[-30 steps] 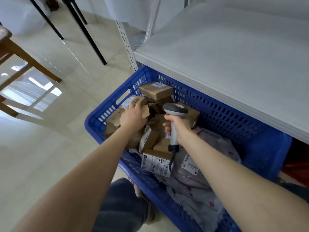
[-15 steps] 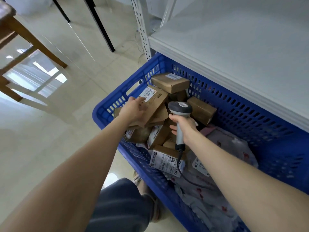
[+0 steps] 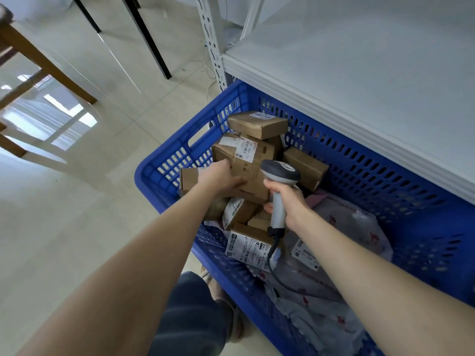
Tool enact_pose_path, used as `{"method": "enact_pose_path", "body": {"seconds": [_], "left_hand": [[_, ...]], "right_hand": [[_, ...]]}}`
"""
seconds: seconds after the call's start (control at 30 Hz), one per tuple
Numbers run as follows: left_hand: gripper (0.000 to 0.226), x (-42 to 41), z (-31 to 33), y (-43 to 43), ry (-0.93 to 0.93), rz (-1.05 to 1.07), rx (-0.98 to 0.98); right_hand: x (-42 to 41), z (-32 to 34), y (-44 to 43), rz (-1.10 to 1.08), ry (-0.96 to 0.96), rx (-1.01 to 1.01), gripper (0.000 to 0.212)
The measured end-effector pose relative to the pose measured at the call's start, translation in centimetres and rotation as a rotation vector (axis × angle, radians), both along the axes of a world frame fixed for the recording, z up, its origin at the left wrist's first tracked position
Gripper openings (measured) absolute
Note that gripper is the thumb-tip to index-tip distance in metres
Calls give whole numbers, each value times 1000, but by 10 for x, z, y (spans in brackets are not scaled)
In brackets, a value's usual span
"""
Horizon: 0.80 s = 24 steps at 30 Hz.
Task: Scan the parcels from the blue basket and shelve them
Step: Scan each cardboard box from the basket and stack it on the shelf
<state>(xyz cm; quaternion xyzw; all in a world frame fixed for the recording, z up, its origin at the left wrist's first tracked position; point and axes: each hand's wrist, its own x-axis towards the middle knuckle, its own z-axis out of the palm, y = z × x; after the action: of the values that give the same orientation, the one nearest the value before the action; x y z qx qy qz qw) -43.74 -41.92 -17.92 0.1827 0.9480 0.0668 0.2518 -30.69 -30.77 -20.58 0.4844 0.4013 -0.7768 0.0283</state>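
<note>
The blue basket [image 3: 164, 165] stands on the floor, partly under the white shelf [image 3: 359, 73]. Several brown cardboard parcels and grey plastic mailer bags [image 3: 347, 227] lie in it. My left hand [image 3: 221, 176] grips a brown box [image 3: 252, 160] with a white barcode label on top, lifted and tilted above the pile. My right hand [image 3: 285, 201] holds a grey handheld scanner [image 3: 280, 173] by its handle, its head just right of the box. The scanner's cable trails down over the mailers.
A white shelf post [image 3: 213, 44] rises at the basket's far left corner. Black table legs [image 3: 149, 39] and a wooden chair [image 3: 38, 62] stand on the pale tiled floor to the left. My knee [image 3: 190, 312] and sandalled foot are beside the basket's near wall.
My left hand has lifted the labelled box out of the pile and turned it toward the scanner. The scanner hand stays about where it was. The camera has shifted a little.
</note>
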Motion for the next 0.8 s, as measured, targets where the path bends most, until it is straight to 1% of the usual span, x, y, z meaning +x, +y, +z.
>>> {"method": "enact_pose_path", "body": {"seconds": [0.03,0.1,0.2,0.3,0.37,0.43,0.47,0.5,0.53,0.6,0.63,0.67,0.7,0.8], "left_hand": [[49,9,2,6,-8,20,48],[38,22,3,18,-135,130,184],[35,41,13,28,-365,354,326],[31,65,33,32,-531,526,466],[33,82,42,32,-634,565,550],[39,100,50,31,-749,548,599],[40,107,52,31,-777,526,613],[41,113,57,31,-780,514,633],[43,118,63,31,-748,517,681],[49,124,80,32,-597,572,805],[59,125,90,32,-513,606,862],[60,128,102,30,-447,612,889],[55,130,114,28,-412,587,880],[35,141,139,17,-442,473,794]], "right_hand": [[6,1,4,-18,-13,4,47],[19,2,11,-47,-25,11,40],[39,14,22,-96,-30,37,36],[61,32,33,-166,-50,96,41],[76,45,41,-171,-102,203,39],[94,59,47,-162,-147,291,50],[103,66,50,-152,-163,326,54],[114,76,53,-130,-160,348,51],[124,86,56,-103,-148,375,40],[147,109,62,-28,-99,419,14],[158,123,64,15,-69,437,11],[168,134,66,51,-41,457,12],[178,147,68,91,-21,471,13],[199,173,70,194,3,503,12]]}}
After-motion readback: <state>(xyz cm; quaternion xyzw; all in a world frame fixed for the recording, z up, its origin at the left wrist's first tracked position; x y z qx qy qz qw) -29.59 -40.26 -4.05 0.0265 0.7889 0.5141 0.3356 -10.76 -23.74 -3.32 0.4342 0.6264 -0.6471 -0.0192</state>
